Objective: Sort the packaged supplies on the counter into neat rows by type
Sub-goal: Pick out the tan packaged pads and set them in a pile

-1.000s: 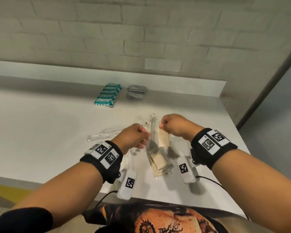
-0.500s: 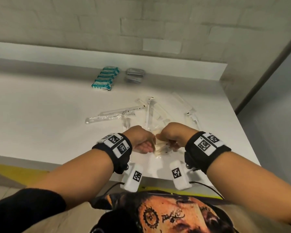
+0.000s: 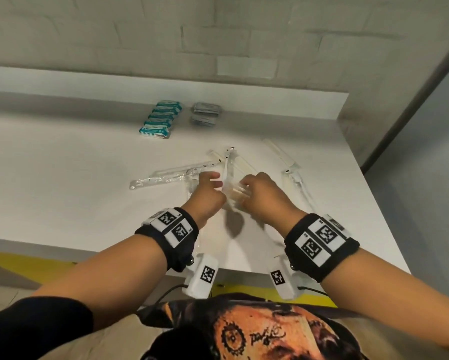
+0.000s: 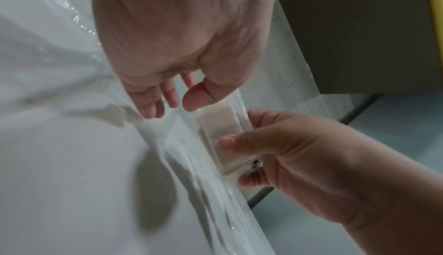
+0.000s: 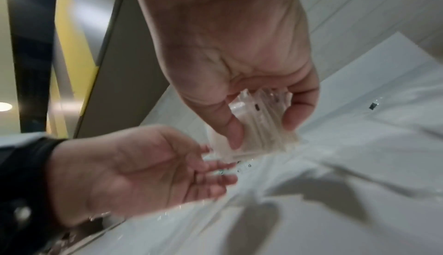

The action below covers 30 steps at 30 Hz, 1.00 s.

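Observation:
My right hand (image 3: 244,188) pinches a small stack of clear packets with beige contents (image 3: 235,197) between thumb and fingers, just above the white counter (image 3: 62,178). The right wrist view shows the thumb in front of the stack (image 5: 261,111) and the fingers behind it. My left hand (image 3: 215,178) is right beside the stack with its fingers straight and loose (image 5: 210,171). In the left wrist view its thumb (image 4: 199,99) is at the top edge of the beige packets (image 4: 219,130). Long clear-wrapped items (image 3: 171,175) lie spread on the counter behind the hands.
A row of teal packets (image 3: 161,118) and two grey packets (image 3: 205,113) lie near the back wall. More long clear-wrapped pieces (image 3: 293,172) lie on the right. The counter's right edge (image 3: 389,224) and front edge (image 3: 62,245) are close.
Both hands held the stack a second ago, then came low near the front edge. Now the left hand has let go and opened; the right still holds the stack, farther forward.

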Motion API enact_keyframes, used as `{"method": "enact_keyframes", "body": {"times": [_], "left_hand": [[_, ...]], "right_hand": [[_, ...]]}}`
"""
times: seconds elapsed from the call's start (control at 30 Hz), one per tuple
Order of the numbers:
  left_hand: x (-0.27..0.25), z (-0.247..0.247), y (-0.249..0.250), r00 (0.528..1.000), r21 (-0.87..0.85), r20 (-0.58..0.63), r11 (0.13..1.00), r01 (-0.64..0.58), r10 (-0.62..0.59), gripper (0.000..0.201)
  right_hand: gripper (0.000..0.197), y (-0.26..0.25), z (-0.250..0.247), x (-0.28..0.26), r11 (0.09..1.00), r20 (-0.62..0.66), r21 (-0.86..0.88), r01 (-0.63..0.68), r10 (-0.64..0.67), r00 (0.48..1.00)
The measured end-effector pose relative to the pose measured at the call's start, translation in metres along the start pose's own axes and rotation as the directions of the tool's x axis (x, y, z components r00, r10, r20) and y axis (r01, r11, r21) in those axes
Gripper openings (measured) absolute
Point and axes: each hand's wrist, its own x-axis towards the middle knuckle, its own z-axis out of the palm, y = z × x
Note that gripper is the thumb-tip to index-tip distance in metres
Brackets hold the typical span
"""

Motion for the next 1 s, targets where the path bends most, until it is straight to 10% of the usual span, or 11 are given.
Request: {"method": "enact_keyframes", "body": {"times": [1.0], "left_hand": [[0.011, 0.002, 0.007, 0.962, 0.397, 0.220, 0.886, -0.241, 0.163, 0.060]], "right_hand": [[0.018, 0.023, -0.003, 0.009, 0.996, 0.152, -0.083, 0.039, -0.026, 0.988]]}}
